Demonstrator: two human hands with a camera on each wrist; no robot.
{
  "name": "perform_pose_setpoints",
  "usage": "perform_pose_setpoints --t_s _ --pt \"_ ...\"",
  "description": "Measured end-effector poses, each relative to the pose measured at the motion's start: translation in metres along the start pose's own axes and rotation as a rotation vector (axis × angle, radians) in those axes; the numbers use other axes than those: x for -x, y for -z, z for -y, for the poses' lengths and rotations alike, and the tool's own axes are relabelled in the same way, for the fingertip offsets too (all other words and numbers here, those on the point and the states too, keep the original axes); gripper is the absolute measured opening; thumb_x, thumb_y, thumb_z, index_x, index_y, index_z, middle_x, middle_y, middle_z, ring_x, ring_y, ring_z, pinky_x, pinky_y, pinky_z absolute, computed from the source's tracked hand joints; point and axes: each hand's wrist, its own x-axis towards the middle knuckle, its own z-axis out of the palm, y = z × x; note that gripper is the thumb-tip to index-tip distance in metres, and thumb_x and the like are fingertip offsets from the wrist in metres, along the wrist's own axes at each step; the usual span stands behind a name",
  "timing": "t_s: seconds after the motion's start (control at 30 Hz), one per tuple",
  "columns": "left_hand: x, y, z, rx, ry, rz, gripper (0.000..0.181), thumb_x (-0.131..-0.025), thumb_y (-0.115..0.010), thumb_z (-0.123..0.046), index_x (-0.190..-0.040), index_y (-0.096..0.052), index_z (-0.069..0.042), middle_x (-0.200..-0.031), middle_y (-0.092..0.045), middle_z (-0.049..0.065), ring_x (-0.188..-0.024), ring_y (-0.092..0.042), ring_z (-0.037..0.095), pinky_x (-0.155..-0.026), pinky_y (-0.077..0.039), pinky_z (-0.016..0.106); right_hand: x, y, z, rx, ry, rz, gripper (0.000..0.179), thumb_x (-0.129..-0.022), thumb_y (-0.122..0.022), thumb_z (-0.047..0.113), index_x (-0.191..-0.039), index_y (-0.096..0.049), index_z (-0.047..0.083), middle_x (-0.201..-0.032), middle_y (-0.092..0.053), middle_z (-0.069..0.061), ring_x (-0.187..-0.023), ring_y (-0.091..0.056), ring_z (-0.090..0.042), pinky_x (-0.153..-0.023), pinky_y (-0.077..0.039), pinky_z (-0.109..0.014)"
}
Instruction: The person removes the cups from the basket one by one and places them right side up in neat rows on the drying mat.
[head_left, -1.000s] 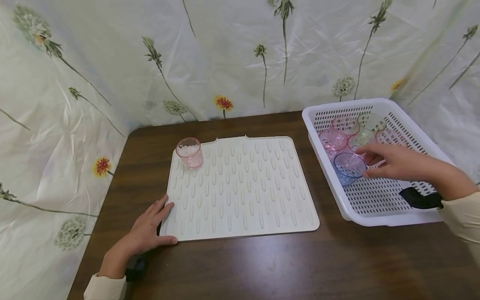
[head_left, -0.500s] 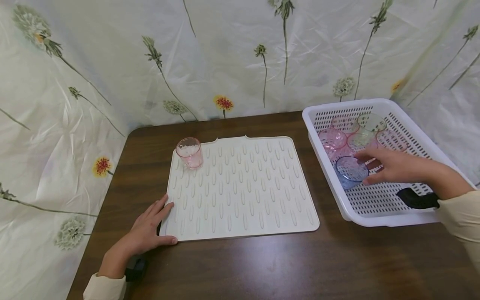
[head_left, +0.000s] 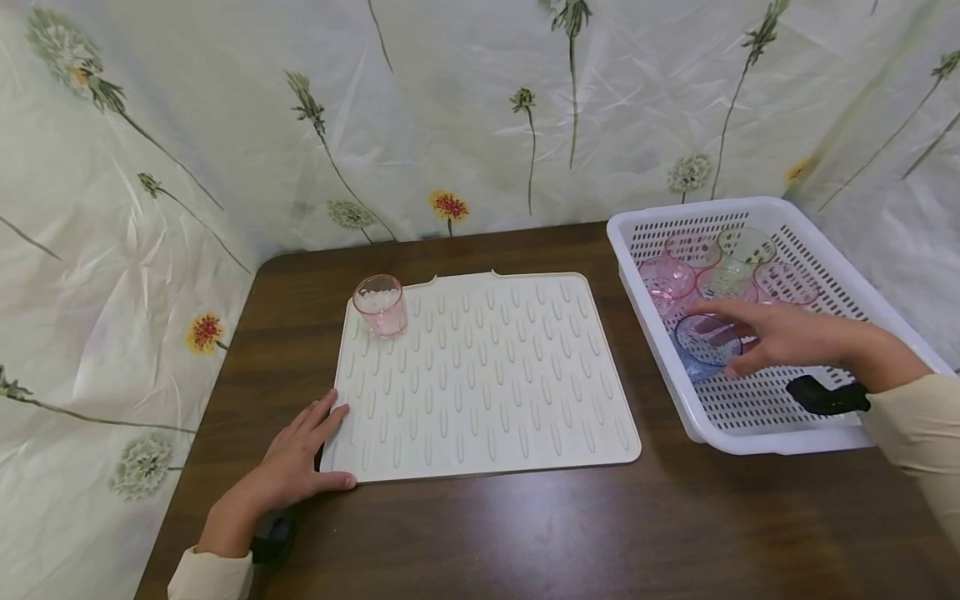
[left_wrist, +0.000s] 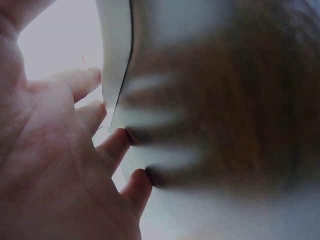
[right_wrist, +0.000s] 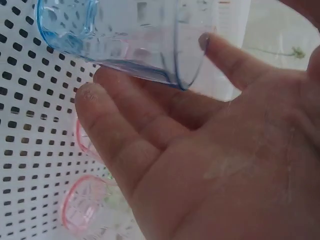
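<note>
Plainly, we have our right hand (head_left: 783, 337) down inside the basket (head_left: 780, 442), at the blue glass (head_left: 701, 360). Its fingers (right_wrist: 115, 120) are parted and only slightly bent, not clenched. The forefinger reaches over the rim, while the thumb lies at the near right side. From the right wrist we see one fingertip right at the rim and the other fingers alongside the wall; firm contact is hard for us to judge there, but we make out no tight grasp.

Our left hand (head_left: 292, 467) lies at the left edge of the white mat (head_left: 487, 379), near its front corner. Its fingers (left_wrist: 114, 145) are stretched out and well spread, with the forefinger and thumb touching the mat, and we hold nothing in that palm.

A pink glass (head_left: 385, 315) stands upright at the mat's far left corner, well apart from both hands. Behind the blue glass, within the basket, we see pink glasses (head_left: 666, 279) and a green glass (head_left: 747, 248) grouped close together. Mat and basket sit on the dark wooden table (head_left: 525, 542), before a flowered curtain (head_left: 480, 125).
</note>
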Motion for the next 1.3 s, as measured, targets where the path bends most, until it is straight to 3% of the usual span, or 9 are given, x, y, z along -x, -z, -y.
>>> perform_pose_setpoints --t_s 0.1,0.3,0.47,0.53,0.67,0.77,0.87,1.07,1.3 --pt "0.0002 0.0002 -0.0006 0.0 -0.003 0.0 0.102 -0.076 -0.08 -0.052 -0.155 -0.032 -0.007 -0.166 -0.013 0.019 -0.148 -0.019 0.05 -0.11 -0.025 0.074 -0.0009 -0.0013 -0.0035 0.013 0.018 0.022 0.091 -0.077 -0.082 0.019 -0.153 -0.033 0.017 -0.144 -0.051 -0.016 -0.126 -0.056 -0.039 -0.087 -0.051 -0.027" --pt "0.0007 0.0012 -0.0019 0.001 -0.004 0.005 0.102 -0.077 -0.08 -0.052 -0.155 -0.032 -0.007 -0.166 -0.013 0.019 -0.148 -0.019 0.05 -0.11 -0.024 0.073 -0.003 -0.0021 -0.0079 -0.032 0.061 0.091 0.095 -0.077 -0.082 0.02 -0.155 -0.027 0.021 -0.149 -0.042 -0.015 -0.132 -0.05 -0.035 -0.092 -0.049 -0.027" --pt "0.0005 0.0012 -0.0009 -0.003 -0.001 0.012 0.102 -0.077 -0.079 -0.053 -0.155 -0.031 -0.007 -0.167 -0.012 0.019 -0.148 -0.018 0.051 -0.11 -0.024 0.074 -0.0049 -0.0019 -0.0082 -0.07 0.076 0.143 0.095 -0.078 -0.081 0.019 -0.154 -0.025 0.021 -0.15 -0.042 -0.013 -0.13 -0.053 -0.018 -0.091 -0.049 -0.019" --pt "0.0002 0.0006 0.0003 -0.003 0.001 0.014 0.103 -0.077 -0.079 -0.053 -0.155 -0.031 -0.007 -0.167 -0.011 0.02 -0.148 -0.018 0.051 -0.11 -0.023 0.074 -0.0054 -0.0021 -0.0075 -0.091 0.065 0.155 0.094 -0.077 -0.081 0.019 -0.153 -0.025 0.021 -0.15 -0.041 -0.014 -0.132 -0.053 -0.023 -0.089 -0.05 -0.021" --pt "-0.0004 0.0 0.0017 0.003 0.008 0.018 0.103 -0.077 -0.078 -0.054 -0.156 -0.03 -0.007 -0.167 -0.01 0.019 -0.149 -0.017 0.051 -0.11 -0.022 0.074 -0.0062 -0.0024 -0.0055 -0.149 0.046 0.187 0.096 -0.077 -0.081 0.014 -0.153 -0.023 0.021 -0.151 -0.036 -0.019 -0.135 -0.044 -0.05 -0.087 -0.051 -0.023" --pt "-0.0009 -0.0004 0.0021 0.005 0.013 0.02 0.103 -0.077 -0.078 -0.054 -0.156 -0.03 -0.008 -0.167 -0.01 0.019 -0.149 -0.016 0.05 -0.11 -0.022 0.075 -0.0068 -0.0027 -0.0046 -0.159 0.04 0.193 0.099 -0.076 -0.081 0.012 -0.154 -0.021 0.02 -0.152 -0.034 -0.021 -0.135 -0.041 -0.054 -0.086 -0.052 -0.022" --pt "-0.0008 -0.0004 0.0019 0.009 0.013 0.021 0.103 -0.077 -0.078 -0.054 -0.156 -0.03 -0.008 -0.167 -0.01 0.019 -0.149 -0.016 0.05 -0.11 -0.021 0.075 -0.0067 -0.0029 -0.0039 -0.149 0.033 0.191 0.101 -0.075 -0.081 0.012 -0.155 -0.02 0.021 -0.153 -0.033 -0.022 -0.134 -0.042 -0.054 -0.087 -0.054 -0.029" --pt "0.0004 0.0002 0.0005 0.007 0.004 0.015 0.103 -0.077 -0.078 -0.054 -0.156 -0.03 -0.008 -0.167 -0.011 0.019 -0.148 -0.017 0.051 -0.11 -0.022 0.074 -0.0058 -0.0039 -0.0025 -0.087 0.014 0.131 0.102 -0.071 -0.084 0.02 -0.153 -0.023 0.021 -0.149 -0.036 -0.022 -0.131 -0.044 -0.048 -0.096 -0.049 -0.058" --pt "0.0008 0.0009 -0.0006 0.008 0.007 0.015 0.103 -0.077 -0.078 -0.054 -0.156 -0.03 -0.008 -0.167 -0.011 0.019 -0.149 -0.017 0.05 -0.11 -0.022 0.075 -0.007 -0.0046 -0.0006 0.022 0.023 0.017 0.091 -0.069 -0.087 0.025 -0.145 -0.038 0.023 -0.137 -0.049 -0.014 -0.12 -0.052 -0.033 -0.092 -0.049 -0.049"
